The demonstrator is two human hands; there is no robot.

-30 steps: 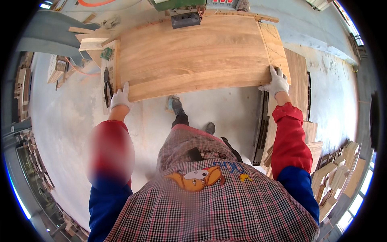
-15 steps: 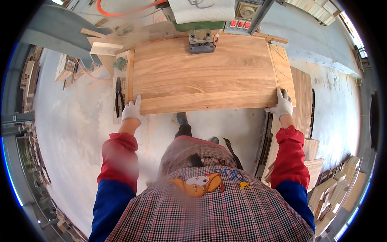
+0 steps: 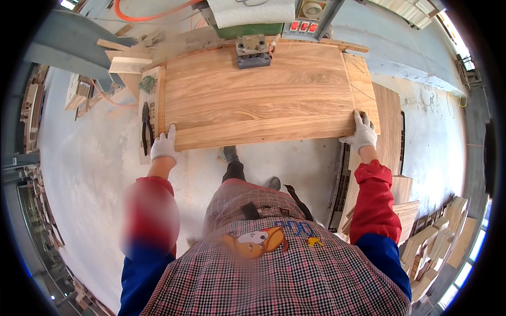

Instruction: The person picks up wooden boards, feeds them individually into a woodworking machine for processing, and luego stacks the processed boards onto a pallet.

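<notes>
A wide wooden panel [image 3: 258,100] with brown grain lies flat before me, its near edge toward my body. My left hand [image 3: 165,146], in a white glove, grips the panel's near left corner with the fingers on top. At the near right corner my right hand [image 3: 361,132], also gloved, holds the edge, fingers spread over the upper face. The undersides of both grips are hidden. Black-handled pliers [image 3: 146,129] lie just left of the panel. Over its far edge sits a dark metal block [image 3: 253,51], part of a machine.
A green machine body [image 3: 247,31] stands beyond the panel, beside a grey box with red switches [image 3: 304,26]. An orange hose [image 3: 153,17] curves at the far left. Boards [image 3: 388,121] lean at the right, and wood pieces [image 3: 432,242] are stacked at the lower right.
The whole view has shifted slightly, so the panel, machine and hands appear a little further left. Both hands keep their hold on the panel's near corners.
</notes>
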